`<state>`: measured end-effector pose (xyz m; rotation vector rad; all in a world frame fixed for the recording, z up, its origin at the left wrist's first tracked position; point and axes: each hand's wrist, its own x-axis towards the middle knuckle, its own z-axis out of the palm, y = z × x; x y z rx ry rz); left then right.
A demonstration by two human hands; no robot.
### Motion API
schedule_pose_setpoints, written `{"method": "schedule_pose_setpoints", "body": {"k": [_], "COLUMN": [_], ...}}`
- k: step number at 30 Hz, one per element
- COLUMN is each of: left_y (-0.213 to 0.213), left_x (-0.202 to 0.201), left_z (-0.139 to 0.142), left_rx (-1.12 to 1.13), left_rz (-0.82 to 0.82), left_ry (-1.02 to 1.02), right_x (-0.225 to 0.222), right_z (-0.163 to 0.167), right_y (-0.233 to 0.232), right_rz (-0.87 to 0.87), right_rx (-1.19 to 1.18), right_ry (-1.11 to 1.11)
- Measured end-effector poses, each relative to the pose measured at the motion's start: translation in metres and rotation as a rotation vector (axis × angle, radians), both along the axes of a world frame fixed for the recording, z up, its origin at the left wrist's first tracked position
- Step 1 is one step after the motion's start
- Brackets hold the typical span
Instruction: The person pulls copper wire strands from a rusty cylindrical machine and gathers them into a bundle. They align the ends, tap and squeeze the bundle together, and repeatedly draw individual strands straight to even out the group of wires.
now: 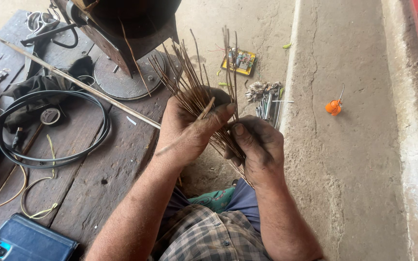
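Both hands on a bundle of thin brown sticks [197,92], held over the gap between a dark wooden platform [102,169] and the concrete floor [349,159]. Left hand [189,128] wrapped round the middle of the bundle, fingers curled shut on it, thumb across the front, one loose stick lying slantwise over the knuckles. Right hand [257,147] just below and beside, touching the left, fingers closed on the lower ends of the same sticks, thumb pressed up against them. Both hands pretty grimy. Top of the bundle fanning out upward and to the left, a few taller sticks poking straight up near the middle.

Around that, on the platform: a round metal base plate [122,79] under some dark machine body [131,24], a long pale rod [68,77] lying diagonally across the boards and running right up to the left hand, a black rubber belt loop [54,125] with yellowish cord [37,193] trailing beneath it, and a blue wallet-style case [25,239] at the bottom left corner.

On the floor past the hands: a small yellow circuit board [238,62], a heap of metal bits and tools [266,99] just right of the sticks, and well apart from all that a little orange plastic thing with a spike [334,106]. Checked shirt [209,237] at the bottom edge.
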<state>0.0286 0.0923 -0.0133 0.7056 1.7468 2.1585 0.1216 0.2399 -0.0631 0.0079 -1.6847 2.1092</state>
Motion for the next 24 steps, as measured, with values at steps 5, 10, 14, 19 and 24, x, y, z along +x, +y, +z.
{"method": "schedule_pose_setpoints", "body": {"k": [5, 10, 14, 19, 24], "left_y": [0.0022, 0.0015, 0.0028, 0.0048, 0.0015], "left_x": [0.0008, 0.0011, 0.003, 0.0037, 0.0013], "left_z": [-0.0065, -0.0093, -0.0085, -0.0053, -0.0048], "left_rx": [0.019, 0.049, 0.072, 0.067, -0.005], "left_rz": [0.03, 0.027, 0.049, 0.075, 0.059], "left_ry": [0.069, 0.161, 0.136, 0.128, 0.077], "right_x": [-0.0019, -0.0006, -0.0005, -0.0013, -0.0024], "right_z": [-0.0027, -0.0046, -0.0042, -0.0049, -0.0048], "right_y": [-0.0001, -0.0031, -0.0041, -0.0041, -0.0018], "right_rz": [0.017, 0.01, -0.008, 0.01, 0.02], "right_rx": [-0.038, -0.007, -0.005, -0.034, -0.048], "right_ry": [0.018, 0.013, 0.034, 0.094, 0.074]}}
